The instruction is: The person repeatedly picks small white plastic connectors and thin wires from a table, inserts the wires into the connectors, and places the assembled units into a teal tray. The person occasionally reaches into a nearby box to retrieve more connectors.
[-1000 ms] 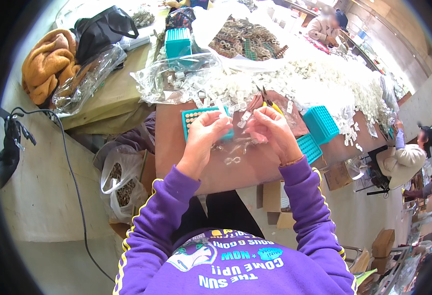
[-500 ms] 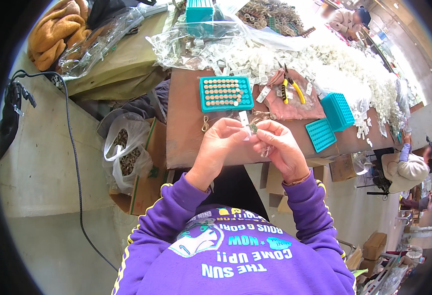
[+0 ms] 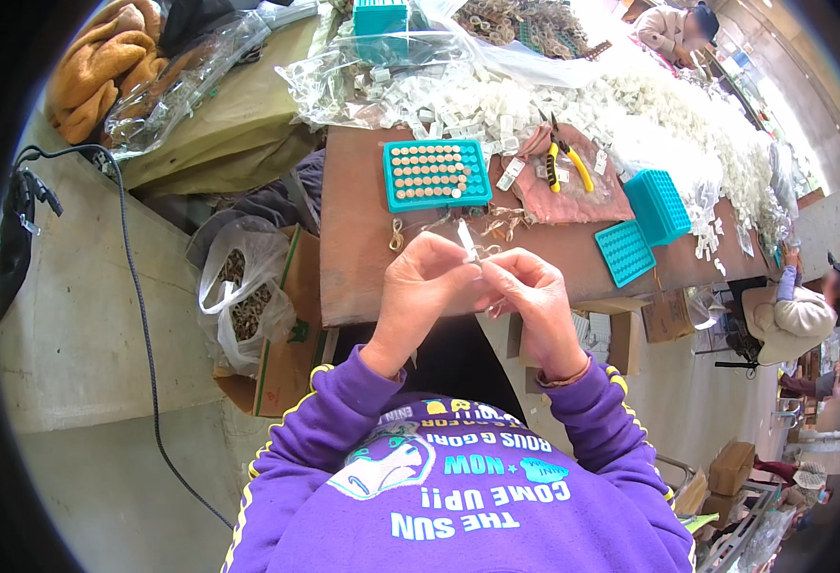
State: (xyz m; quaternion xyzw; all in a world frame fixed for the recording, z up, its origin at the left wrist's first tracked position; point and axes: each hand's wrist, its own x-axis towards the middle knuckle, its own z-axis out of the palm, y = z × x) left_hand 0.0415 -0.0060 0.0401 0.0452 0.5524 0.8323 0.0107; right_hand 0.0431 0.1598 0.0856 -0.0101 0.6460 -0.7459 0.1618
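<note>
My left hand [image 3: 418, 286] pinches a small white tag-like piece [image 3: 466, 237] between thumb and forefinger, just above the table's near edge. Its fingertips meet those of my right hand [image 3: 534, 294], also closed in a pinch; what the right fingers grip is mostly hidden. A thin beige cord loop shows by the right fingertips. Just beyond my hands lies a teal tray [image 3: 485, 198] with rows of small tan discs [image 3: 427, 172]. A beige cord loop [image 3: 397, 235] rests left of my hands, and a tangle of cord [image 3: 508, 222] lies past them.
Yellow-handled pliers [image 3: 571, 170] lie on a pink cloth [image 3: 587, 208]. Right of it are teal stacked trays [image 3: 663, 212] and a flat teal tray [image 3: 624, 254]. White plastic pieces [image 3: 515, 105] are heaped behind. A plastic bag [image 3: 238, 296] hangs by a box at left. Other people are at right.
The white piece has shifted slightly left and tilted. A greenish bit at my fingertips no longer shows. My right hand has turned and moved slightly left.
</note>
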